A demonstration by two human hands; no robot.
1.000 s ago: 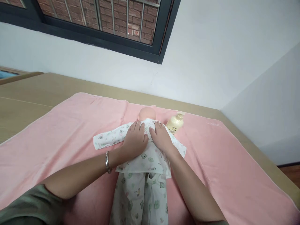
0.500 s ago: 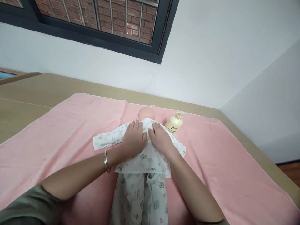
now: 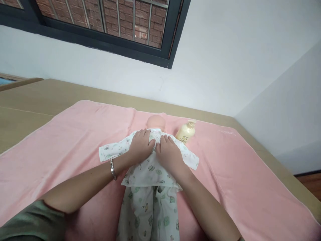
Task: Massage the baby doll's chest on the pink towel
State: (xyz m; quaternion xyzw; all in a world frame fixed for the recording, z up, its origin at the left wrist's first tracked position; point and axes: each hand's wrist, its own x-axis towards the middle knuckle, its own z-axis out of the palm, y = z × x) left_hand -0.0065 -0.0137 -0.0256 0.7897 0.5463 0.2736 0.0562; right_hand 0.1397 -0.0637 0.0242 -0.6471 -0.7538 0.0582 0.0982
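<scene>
the left hand [image 3: 140, 147] lies palm down on the upper chest of the doll [image 3: 155, 122], fingers together and flat on the printed shirt [image 3: 150, 167]. the right hand [image 3: 169, 154] lies beside it, just touching it, fingers also flat on the cloth; neither hand pinches the fabric, as far as this angle shows. a metal bangle [image 3: 113, 169] sits on the left wrist. the doll lies on its back in the middle of the pink towel [image 3: 75, 134], head toward the wall, printed trousers [image 3: 147, 214] nearest the camera. a cream bottle [image 3: 185, 133] lies on the towel, just beside the doll's head on the right. the towel covers a tan table [image 3: 30, 97].
</scene>
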